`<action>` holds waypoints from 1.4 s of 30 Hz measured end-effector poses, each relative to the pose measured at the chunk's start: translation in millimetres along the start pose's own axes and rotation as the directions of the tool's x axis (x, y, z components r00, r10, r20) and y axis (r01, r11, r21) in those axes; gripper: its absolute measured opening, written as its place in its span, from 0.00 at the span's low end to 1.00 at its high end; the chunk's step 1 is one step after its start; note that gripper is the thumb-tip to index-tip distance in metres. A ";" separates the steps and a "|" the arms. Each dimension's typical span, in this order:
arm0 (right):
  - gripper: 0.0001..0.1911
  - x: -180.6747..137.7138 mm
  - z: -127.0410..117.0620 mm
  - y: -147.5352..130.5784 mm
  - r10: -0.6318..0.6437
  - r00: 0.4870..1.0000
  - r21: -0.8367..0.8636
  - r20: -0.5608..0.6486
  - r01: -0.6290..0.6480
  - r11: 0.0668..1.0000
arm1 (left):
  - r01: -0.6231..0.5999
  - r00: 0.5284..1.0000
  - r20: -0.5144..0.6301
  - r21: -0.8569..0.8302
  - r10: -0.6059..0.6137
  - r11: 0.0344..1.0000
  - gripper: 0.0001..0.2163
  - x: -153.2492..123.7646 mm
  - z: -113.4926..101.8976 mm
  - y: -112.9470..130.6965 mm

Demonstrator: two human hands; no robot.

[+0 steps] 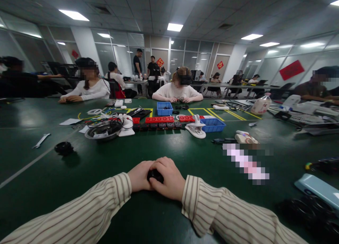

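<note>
Both my hands meet at the near middle of the green table point(111, 166). Between them is a small, round, glossy black object point(155, 175); most of it is covered, so its kind is unclear. My left hand point(140, 175) closes on it from the left, its fingers partly hidden behind the other hand. From above and the right, my right hand point(169, 176) curls its fingers and thumb over it. To the left, apart from my hands, lies a bundled black coil point(64, 148).
Beyond my hands stretch red and black power strips point(159, 120), a metal bowl of cables point(103, 130), a white clip stand point(196, 128) and blue bins point(213, 125). An open-end wrench point(41, 140) lies left. Black coils point(299, 210) and a light-blue case point(317, 189) sit right. A person point(177, 90) sits opposite.
</note>
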State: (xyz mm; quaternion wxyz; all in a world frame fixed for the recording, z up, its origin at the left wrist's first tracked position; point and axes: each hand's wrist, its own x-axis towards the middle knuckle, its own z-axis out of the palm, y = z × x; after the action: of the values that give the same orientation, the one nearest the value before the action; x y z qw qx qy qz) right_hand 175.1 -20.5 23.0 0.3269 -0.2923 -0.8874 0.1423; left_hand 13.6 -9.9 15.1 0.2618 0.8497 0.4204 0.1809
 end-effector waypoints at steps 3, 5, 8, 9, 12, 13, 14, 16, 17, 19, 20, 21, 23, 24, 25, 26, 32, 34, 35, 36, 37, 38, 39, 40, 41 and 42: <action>0.11 -0.4 0.7 1.2 -0.110 0.994 0.080 0.001 0.110 0.991 | -0.037 0.997 0.058 -0.085 0.042 0.996 0.12 0.5 -1.0 -9.2; 0.11 -0.5 1.8 1.8 -0.183 0.983 0.119 0.011 0.181 0.976 | -0.047 0.995 0.088 -0.100 0.056 0.994 0.10 1.1 -1.8 -12.3; 0.10 -1.0 1.8 1.7 -0.238 0.971 0.136 0.020 0.233 0.963 | -0.057 0.994 0.087 -0.070 0.063 0.996 0.10 2.1 -2.5 -13.6; 0.10 -1.3 1.2 1.3 -0.243 0.970 0.136 0.021 0.238 0.962 | -0.060 0.995 0.081 -0.065 0.065 0.996 0.10 2.4 -2.5 -13.6; 0.12 -2.3 -1.7 -0.8 -0.227 0.974 0.130 0.004 0.224 0.966 | -0.110 0.991 0.059 -0.112 0.117 0.988 0.15 2.1 -2.1 -12.1; 0.12 -2.6 -2.5 -1.6 -0.210 0.977 0.122 -0.018 0.211 0.970 | -0.129 0.990 0.040 -0.130 0.135 0.983 0.18 1.7 -1.7 -10.9; 0.13 -2.7 -2.9 -2.3 -0.187 0.981 0.109 -0.047 0.191 0.976 | -0.138 0.990 0.020 -0.136 0.142 0.981 0.22 1.1 -1.2 -9.1; 0.18 -2.7 -2.3 -3.1 -0.111 0.988 0.065 -0.105 0.118 0.991 | -0.111 0.994 -0.020 -0.098 0.109 0.989 0.27 -0.3 0.2 -3.6; 0.20 -2.4 -1.4 -3.1 -0.062 0.991 0.037 -0.119 0.067 0.997 | -0.077 0.996 -0.040 -0.062 0.075 0.995 0.27 -0.9 1.0 -0.1; 0.22 -1.7 0.8 -2.4 0.037 0.993 -0.022 -0.112 -0.040 0.999 | -0.011 0.997 -0.071 0.012 0.012 1.000 0.26 -1.9 2.4 7.3; 0.21 -1.3 1.8 -1.9 0.075 0.992 -0.051 -0.097 -0.080 0.995 | 0.013 0.997 -0.082 0.041 -0.010 0.999 0.25 -2.1 3.0 10.6; 0.20 -0.8 2.5 -1.4 0.102 0.992 -0.075 -0.080 -0.108 0.991 | 0.030 0.996 -0.087 0.061 -0.024 0.998 0.23 -2.1 3.5 13.2; 0.17 -0.1 2.8 -0.6 0.118 0.992 -0.104 -0.051 -0.123 0.987 | 0.049 0.996 -0.082 0.074 -0.043 0.996 0.19 -1.5 4.2 15.4; 0.15 0.2 2.4 -0.3 0.113 0.993 -0.108 -0.041 -0.117 0.987 | 0.056 0.996 -0.077 0.069 -0.050 0.996 0.18 -1.0 4.3 14.7; 0.14 0.4 1.7 0.0 0.103 0.994 -0.104 -0.033 -0.106 0.989 | 0.057 0.996 -0.076 0.059 -0.052 0.997 0.18 -0.5 4.3 12.9; 0.13 0.6 0.8 0.4 0.087 0.996 -0.092 -0.028 -0.090 0.992 | 0.049 0.996 -0.077 0.046 -0.045 0.998 0.18 -0.1 4.2 10.3; 0.11 0.9 -1.3 3.7 -0.101 0.995 0.064 -0.026 0.103 0.993 | -0.029 0.999 0.012 -0.075 0.030 0.997 0.13 1.4 1.8 -7.3; 0.11 0.8 -0.2 4.4 -0.172 0.985 0.105 -0.028 0.174 0.979 | -0.035 0.999 0.033 -0.073 0.038 0.997 0.10 2.0 1.4 -10.4; 0.10 0.6 0.2 4.4 -0.204 0.979 0.117 -0.024 0.205 0.972 | -0.041 0.998 0.039 -0.067 0.044 0.997 0.09 2.4 1.4 -11.5; 0.10 0.4 0.3 4.0 -0.228 0.973 0.123 -0.021 0.229 0.966 | -0.049 0.998 0.043 -0.063 0.052 0.997 0.09 2.8 1.5 -12.3; 0.10 0.1 0.0 3.4 -0.243 0.970 0.125 -0.017 0.243 0.962 | -0.059 0.997 0.045 -0.063 0.062 0.996 0.09 3.2 1.6 -12.9; 0.10 -0.2 -0.7 2.7 -0.248 0.969 0.126 -0.015 0.248 0.961 | -0.071 0.996 0.045 -0.064 0.074 0.995 0.10 3.3 1.6 -13.2; 0.10 -0.6 -1.6 1.8 -0.244 0.970 0.125 -0.018 0.244 0.962 | -0.081 0.995 0.045 -0.066 0.084 0.995 0.12 3.3 1.6 -13.3; 0.11 -1.0 -2.6 1.0 -0.235 0.972 0.123 -0.024 0.236 0.964 | -0.087 0.995 0.038 -0.063 0.090 0.994 0.14 3.1 1.5 -13.0; 0.11 -1.3 -3.4 0.3 -0.221 0.975 0.116 -0.036 0.223 0.968 | -0.087 0.996 0.027 -0.055 0.089 0.995 0.16 2.6 1.5 -12.2; 0.11 -1.6 -3.9 -0.2 -0.198 0.979 0.104 -0.053 0.203 0.974 | -0.080 0.997 0.009 -0.041 0.080 0.996 0.18 2.0 1.6 -10.9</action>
State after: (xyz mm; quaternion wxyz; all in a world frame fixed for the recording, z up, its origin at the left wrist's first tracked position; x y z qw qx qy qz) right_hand 178.6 -21.4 25.3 0.3739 -0.1860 -0.8960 0.1508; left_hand 8.9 -3.2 7.5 0.2737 0.8613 0.3810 0.1953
